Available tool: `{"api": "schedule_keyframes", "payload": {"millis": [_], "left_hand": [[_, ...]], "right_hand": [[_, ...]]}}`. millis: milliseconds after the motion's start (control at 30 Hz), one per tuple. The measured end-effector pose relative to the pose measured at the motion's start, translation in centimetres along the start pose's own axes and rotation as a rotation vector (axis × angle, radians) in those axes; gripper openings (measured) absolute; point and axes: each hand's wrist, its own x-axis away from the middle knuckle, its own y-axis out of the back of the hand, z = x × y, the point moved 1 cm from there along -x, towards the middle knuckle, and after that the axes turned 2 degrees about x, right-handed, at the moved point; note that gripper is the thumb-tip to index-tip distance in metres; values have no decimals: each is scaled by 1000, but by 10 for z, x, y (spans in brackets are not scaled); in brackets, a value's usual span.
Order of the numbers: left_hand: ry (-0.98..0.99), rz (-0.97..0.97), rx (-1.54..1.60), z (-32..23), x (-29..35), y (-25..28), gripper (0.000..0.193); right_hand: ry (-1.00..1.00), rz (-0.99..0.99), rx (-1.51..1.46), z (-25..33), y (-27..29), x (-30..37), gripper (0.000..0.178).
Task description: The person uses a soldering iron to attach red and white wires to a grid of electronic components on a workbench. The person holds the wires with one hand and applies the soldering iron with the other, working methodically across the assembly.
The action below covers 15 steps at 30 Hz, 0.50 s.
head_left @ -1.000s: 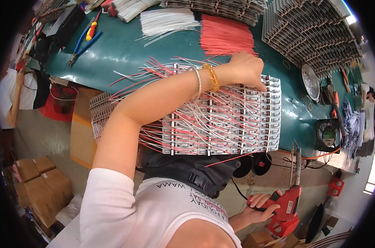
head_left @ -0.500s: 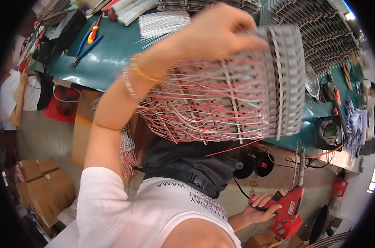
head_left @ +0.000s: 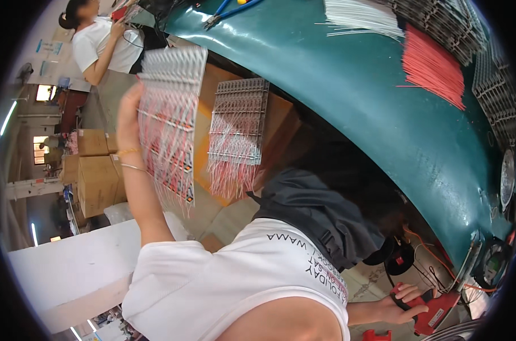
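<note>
Green table edge (largely bare) runs near the left hand's panel.

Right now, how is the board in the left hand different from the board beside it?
The held board is in the left hand, while no hand touches the neighbouring board. The held board looks blurry; the neighbouring board looks sharper. The held board also looks bigger in the picture than the neighbouring board. Both carry red and whitish wires.
</note>
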Motion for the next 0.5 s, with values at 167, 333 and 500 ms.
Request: {"api": "schedule_keyframes", "payload": {"millis": [167,333,500], "left_hand": [[267,-149,-63,172,-28,44,27],[392,-131,-58,271,-90,32,33],[90,-356,-345,295,-109,46,23]], "right_hand": [[48,26,15,3,-10,-5,54],[77,102,10,4,-9,-10,51],[59,66,56,9,-21,-2,48]]}}
